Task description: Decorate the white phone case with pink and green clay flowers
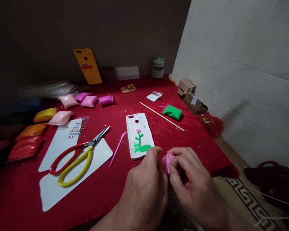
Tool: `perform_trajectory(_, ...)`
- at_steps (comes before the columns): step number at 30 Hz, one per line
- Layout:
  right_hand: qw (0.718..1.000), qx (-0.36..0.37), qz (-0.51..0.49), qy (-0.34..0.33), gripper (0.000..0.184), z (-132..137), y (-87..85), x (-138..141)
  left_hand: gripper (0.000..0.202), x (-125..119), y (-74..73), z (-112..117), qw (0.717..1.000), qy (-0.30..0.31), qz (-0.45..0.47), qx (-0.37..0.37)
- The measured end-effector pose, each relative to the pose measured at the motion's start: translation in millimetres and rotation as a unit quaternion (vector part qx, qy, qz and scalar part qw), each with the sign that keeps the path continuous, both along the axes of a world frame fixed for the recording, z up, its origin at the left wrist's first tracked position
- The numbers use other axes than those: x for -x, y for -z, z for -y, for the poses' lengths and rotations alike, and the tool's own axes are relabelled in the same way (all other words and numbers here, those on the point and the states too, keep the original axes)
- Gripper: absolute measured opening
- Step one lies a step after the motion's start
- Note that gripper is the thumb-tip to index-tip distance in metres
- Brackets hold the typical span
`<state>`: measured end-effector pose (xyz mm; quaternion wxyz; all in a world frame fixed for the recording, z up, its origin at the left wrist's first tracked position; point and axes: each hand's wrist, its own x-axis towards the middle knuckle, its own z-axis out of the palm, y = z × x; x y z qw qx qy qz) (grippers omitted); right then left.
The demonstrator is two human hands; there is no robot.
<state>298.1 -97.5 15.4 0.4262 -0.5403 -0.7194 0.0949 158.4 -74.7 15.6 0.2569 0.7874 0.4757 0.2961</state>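
Note:
Between my two hands is a small clear packet of pink clay (pixel 168 163). My right hand (pixel 191 179) pinches it between thumb and fingers. My left hand (pixel 145 186) is closed around its other side, its fingertips partly hidden. Just beyond my left hand lies a white clay-covered phone case (pixel 133 134), bearing a green stem with leaves, a pink bud and a green patch at its base. To the left of the case rests a thin pink modelling tool (pixel 117 150).
Red-and-yellow-handled scissors (pixel 86 154) lie across white cards (pixel 54 192). Several clay packets, including a pink one (pixel 106 100), sit at left. A wooden stick (pixel 162 116) and green clay packet (pixel 172 112) lie right. A yellow phone case (pixel 88 66) and a jar (pixel 158 68) stand behind.

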Motion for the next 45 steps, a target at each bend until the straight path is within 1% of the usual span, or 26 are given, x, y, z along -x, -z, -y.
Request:
perform_trajectory(3, 1.000, -0.006, 0.006, -0.004, 0.016, 0.1, 0.7, 1.1, 0.029, -0.1, 2.4, -0.2, 1.000, -0.011, -0.017, -0.020)
perform_trajectory(6, 1.000, -0.007, -0.005, -0.002, 0.016, 0.3, 2.2, 0.5, 0.030, 2.7, -0.1, -1.4, 0.999, -0.027, 0.011, -0.013)
perform_trajectory(9, 1.000, 0.008, -0.018, -0.006, 0.016, 0.8, 3.4, -1.6, 0.026, 7.4, -5.8, -2.2, 0.996, -0.034, 0.078, 0.028)
perform_trajectory(11, 0.999, 0.020, -0.023, -0.010, 0.016, 1.4, 3.2, -2.6, 0.022, 9.6, -8.5, -1.6, 0.991, -0.024, 0.110, 0.068)
perform_trajectory(13, 0.999, 0.025, -0.025, -0.009, 0.015, 1.9, 2.4, -3.0, 0.019, 10.0, -9.3, -0.6, 0.988, -0.013, 0.118, 0.098)
perform_trajectory(15, 0.999, 0.028, -0.028, -0.008, 0.015, 2.1, 1.5, -2.7, 0.020, 8.7, -8.4, -0.2, 0.989, -0.007, 0.106, 0.099)
perform_trajectory(19, 0.999, 0.022, -0.028, -0.012, 0.016, 2.3, 1.7, -1.4, 0.025, 4.6, -4.5, -2.3, 0.997, -0.009, 0.060, 0.057)
perform_trajectory(21, 0.999, 0.016, -0.029, -0.012, 0.016, 2.2, 2.1, -1.1, 0.026, 3.2, -2.5, -3.6, 0.997, -0.005, 0.054, 0.051)
perform_trajectory(24, 0.999, 0.015, -0.031, -0.011, 0.016, 1.8, 1.7, -1.2, 0.026, 2.2, 0.1, -4.3, 0.997, -0.008, 0.057, 0.053)
perform_trajectory(28, 0.999, 0.021, -0.029, -0.014, 0.016, 0.9, 0.7, -2.2, 0.017, 3.3, 2.3, -4.6, 0.996, -0.012, 0.083, 0.026)
perform_trajectory(32, 0.999, 0.025, -0.030, -0.004, 0.017, 0.2, 2.6, -3.1, 0.015, 7.0, 1.9, -5.1, 0.994, 0.019, 0.107, -0.003)
perform_trajectory(35, 0.999, 0.031, -0.026, 0.002, 0.016, -0.1, 3.9, -3.2, 0.016, 9.4, 1.1, -3.6, 0.994, 0.053, 0.082, -0.049)
perform_trajectory(37, 0.999, 0.033, -0.025, 0.003, 0.016, -0.4, 3.9, -3.0, 0.018, 9.8, 1.5, -1.5, 0.992, 0.065, 0.059, -0.086)
perform_trajectory(41, 0.999, 0.031, -0.021, 0.006, 0.017, -1.0, 3.2, -2.0, 0.019, 8.5, 5.1, 3.6, 0.989, 0.040, 0.015, -0.139)
perform_trajectory(45, 0.999, 0.034, -0.022, 0.006, 0.017, -0.2, 4.0, -1.5, 0.017, 6.3, 7.7, 6.4, 0.987, 0.028, -0.030, -0.156)
